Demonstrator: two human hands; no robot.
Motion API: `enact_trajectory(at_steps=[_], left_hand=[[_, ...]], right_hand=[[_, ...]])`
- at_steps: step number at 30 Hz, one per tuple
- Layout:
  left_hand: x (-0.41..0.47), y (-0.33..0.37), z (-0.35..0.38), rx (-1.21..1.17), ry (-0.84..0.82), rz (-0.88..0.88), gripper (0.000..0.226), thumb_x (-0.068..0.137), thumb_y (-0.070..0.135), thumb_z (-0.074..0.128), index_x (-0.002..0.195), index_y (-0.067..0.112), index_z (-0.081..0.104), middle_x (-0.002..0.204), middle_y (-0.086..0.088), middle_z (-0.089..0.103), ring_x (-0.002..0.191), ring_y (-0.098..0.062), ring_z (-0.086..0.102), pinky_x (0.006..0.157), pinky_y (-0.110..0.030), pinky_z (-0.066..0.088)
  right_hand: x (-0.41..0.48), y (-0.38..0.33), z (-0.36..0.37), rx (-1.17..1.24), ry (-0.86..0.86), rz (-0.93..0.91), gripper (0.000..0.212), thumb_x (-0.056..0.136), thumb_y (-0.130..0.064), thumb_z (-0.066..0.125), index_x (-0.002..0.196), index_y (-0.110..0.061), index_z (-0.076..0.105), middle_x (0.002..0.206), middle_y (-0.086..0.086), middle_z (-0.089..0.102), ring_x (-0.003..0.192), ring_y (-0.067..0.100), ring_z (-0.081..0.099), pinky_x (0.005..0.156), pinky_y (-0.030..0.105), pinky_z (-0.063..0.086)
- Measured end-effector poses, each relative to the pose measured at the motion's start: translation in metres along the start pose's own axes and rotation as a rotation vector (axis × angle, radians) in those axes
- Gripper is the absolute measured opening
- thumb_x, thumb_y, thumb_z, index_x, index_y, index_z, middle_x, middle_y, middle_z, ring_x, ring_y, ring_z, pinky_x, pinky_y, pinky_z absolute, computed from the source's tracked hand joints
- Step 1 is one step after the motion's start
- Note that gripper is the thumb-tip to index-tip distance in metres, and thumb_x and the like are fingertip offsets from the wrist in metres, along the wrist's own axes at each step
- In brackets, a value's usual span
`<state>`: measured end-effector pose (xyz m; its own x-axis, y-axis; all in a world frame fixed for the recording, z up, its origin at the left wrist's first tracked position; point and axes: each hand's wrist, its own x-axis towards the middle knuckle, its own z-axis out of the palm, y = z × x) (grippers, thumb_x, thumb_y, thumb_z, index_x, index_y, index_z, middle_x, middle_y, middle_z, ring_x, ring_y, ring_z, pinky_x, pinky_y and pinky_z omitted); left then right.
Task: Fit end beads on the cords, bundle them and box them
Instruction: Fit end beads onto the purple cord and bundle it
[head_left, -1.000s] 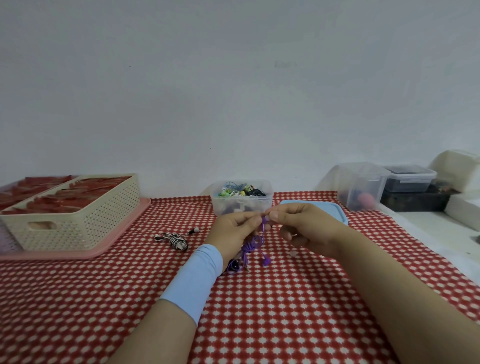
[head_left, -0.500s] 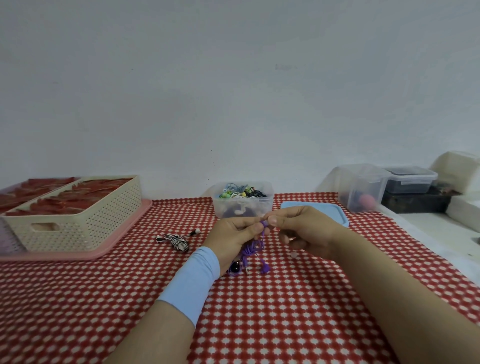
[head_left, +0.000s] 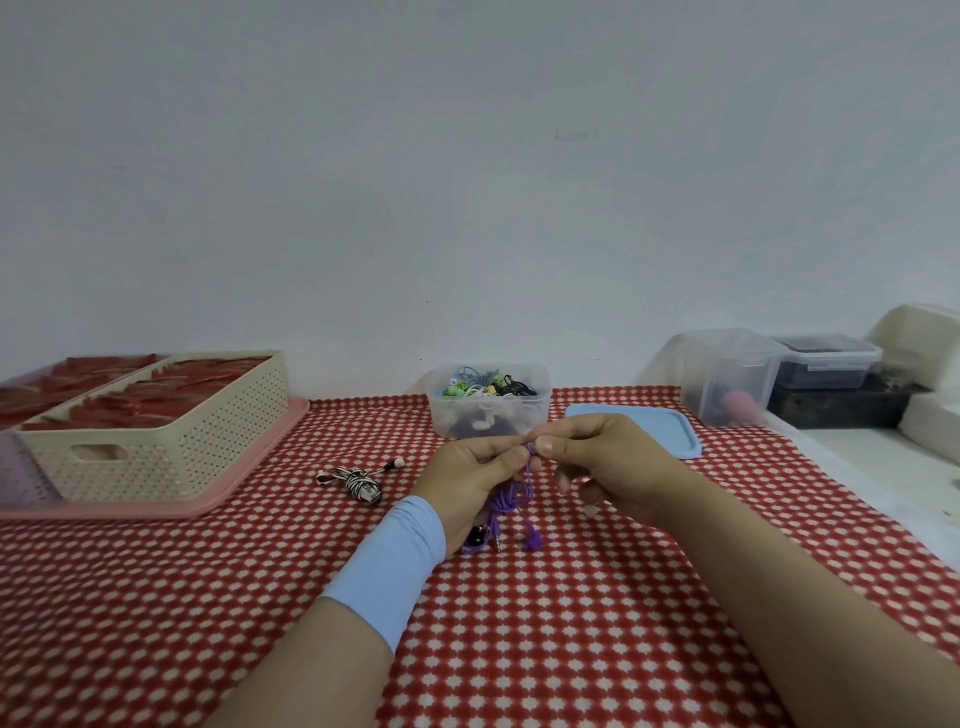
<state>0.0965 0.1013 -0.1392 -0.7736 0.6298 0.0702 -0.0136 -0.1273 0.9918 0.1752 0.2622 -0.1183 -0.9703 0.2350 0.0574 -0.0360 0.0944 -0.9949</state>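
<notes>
Two hands are working, the left hand (head_left: 467, 483) and the right hand (head_left: 610, 465), pinching one purple cord (head_left: 514, 493). One striped cord bundle (head_left: 361, 483) is lying left of the fingers (head_left: 509, 458), one blue lid (head_left: 649, 428) right of them, one cord-filled tub (head_left: 488, 418) just beyond, one cream basket (head_left: 208, 447) far left.

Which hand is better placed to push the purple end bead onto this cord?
Probably the right hand: its thumb and forefinger pinch the small purple bead at the top end of the purple cord. The left hand grips it just below, loops hanging under it, so it suits steadying.
</notes>
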Motion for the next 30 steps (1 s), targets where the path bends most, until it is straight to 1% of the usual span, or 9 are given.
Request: enact_trajectory(at_steps=[4, 7, 10, 13, 16, 20, 23, 26, 30], left_hand=[[-0.0001, 0.0009, 0.0017, 0.025, 0.044, 0.015, 0.015, 0.091, 0.011, 0.066, 0.104, 0.012, 0.074, 0.092, -0.006, 0.077, 0.091, -0.017, 0.072, 0.087, -0.03, 0.057], [-0.0018, 0.0036, -0.0002, 0.153, 0.095, 0.063, 0.014, 0.09, 0.011, 0.068, 0.101, 0.017, 0.075, 0.088, -0.001, 0.078, 0.088, -0.013, 0.073, 0.088, -0.028, 0.057], [-0.0019, 0.0046, -0.0029, 0.231, 0.109, 0.091, 0.013, 0.089, 0.013, 0.07, 0.1, 0.019, 0.075, 0.091, 0.002, 0.078, 0.09, -0.01, 0.073, 0.092, -0.031, 0.056], [-0.0027, 0.0057, -0.0032, 0.283, 0.133, 0.122, 0.013, 0.088, 0.014, 0.072, 0.099, 0.019, 0.076, 0.09, 0.005, 0.078, 0.088, -0.007, 0.073, 0.091, -0.032, 0.057], [-0.0047, 0.006, -0.0038, 0.26, 0.108, 0.127, 0.013, 0.088, 0.014, 0.071, 0.097, 0.021, 0.076, 0.091, 0.004, 0.078, 0.09, -0.01, 0.073, 0.092, -0.035, 0.057], [-0.0053, 0.0055, -0.0062, 0.231, 0.053, 0.093, 0.014, 0.089, 0.015, 0.07, 0.095, 0.025, 0.076, 0.096, 0.0, 0.077, 0.096, -0.017, 0.073, 0.096, -0.042, 0.055], [-0.0058, 0.006, -0.0072, 0.23, 0.029, 0.078, 0.013, 0.089, 0.014, 0.069, 0.096, 0.023, 0.076, 0.095, -0.002, 0.077, 0.097, -0.017, 0.072, 0.097, -0.042, 0.054], [-0.0053, 0.0059, -0.0077, 0.254, 0.016, 0.074, 0.013, 0.088, 0.014, 0.07, 0.097, 0.021, 0.076, 0.095, -0.002, 0.077, 0.097, -0.018, 0.072, 0.097, -0.042, 0.054], [-0.0052, 0.0056, -0.0076, 0.19, -0.034, 0.047, 0.014, 0.087, 0.01, 0.07, 0.097, 0.016, 0.076, 0.095, -0.009, 0.077, 0.096, -0.023, 0.072, 0.095, -0.041, 0.055]], right_hand=[[-0.0004, 0.0006, 0.0009, 0.008, 0.045, -0.031, 0.012, 0.09, -0.012, 0.073, 0.1, -0.008, 0.078, 0.083, 0.013, 0.075, 0.056, 0.016, 0.062, 0.039, 0.026, 0.039], [-0.0008, 0.0003, 0.0, -0.004, 0.051, -0.039, 0.011, 0.089, -0.012, 0.074, 0.098, -0.007, 0.08, 0.094, 0.018, 0.076, 0.058, 0.018, 0.062, 0.041, 0.028, 0.041], [-0.0015, -0.0012, 0.0, -0.04, 0.051, -0.047, 0.012, 0.09, -0.011, 0.073, 0.099, -0.006, 0.08, 0.095, 0.014, 0.077, 0.06, 0.02, 0.062, 0.044, 0.031, 0.041], [-0.0026, -0.002, -0.0003, -0.068, 0.032, -0.062, 0.013, 0.091, -0.011, 0.073, 0.1, -0.007, 0.08, 0.093, 0.011, 0.078, 0.061, 0.02, 0.062, 0.046, 0.032, 0.041], [-0.0032, -0.0022, -0.0009, -0.065, 0.013, -0.06, 0.013, 0.09, -0.009, 0.072, 0.101, -0.008, 0.08, 0.091, 0.012, 0.077, 0.06, 0.017, 0.06, 0.045, 0.03, 0.042], [-0.0041, -0.003, -0.0035, 0.022, -0.052, 0.03, 0.015, 0.09, -0.008, 0.071, 0.101, -0.006, 0.08, 0.086, 0.013, 0.074, 0.06, 0.015, 0.059, 0.043, 0.027, 0.04], [-0.0049, -0.0044, -0.0032, 0.03, -0.071, 0.068, 0.016, 0.088, -0.01, 0.071, 0.1, -0.006, 0.08, 0.085, 0.01, 0.075, 0.059, 0.015, 0.059, 0.042, 0.024, 0.039], [-0.0054, -0.0057, -0.0038, 0.017, -0.108, 0.08, 0.022, 0.078, -0.018, 0.075, 0.096, -0.009, 0.082, 0.083, 0.009, 0.074, 0.058, 0.013, 0.058, 0.042, 0.023, 0.039], [-0.0043, -0.004, -0.0056, 0.011, -0.157, 0.09, 0.024, 0.074, -0.022, 0.075, 0.092, -0.009, 0.082, 0.084, 0.01, 0.073, 0.056, 0.013, 0.056, 0.042, 0.022, 0.037]])
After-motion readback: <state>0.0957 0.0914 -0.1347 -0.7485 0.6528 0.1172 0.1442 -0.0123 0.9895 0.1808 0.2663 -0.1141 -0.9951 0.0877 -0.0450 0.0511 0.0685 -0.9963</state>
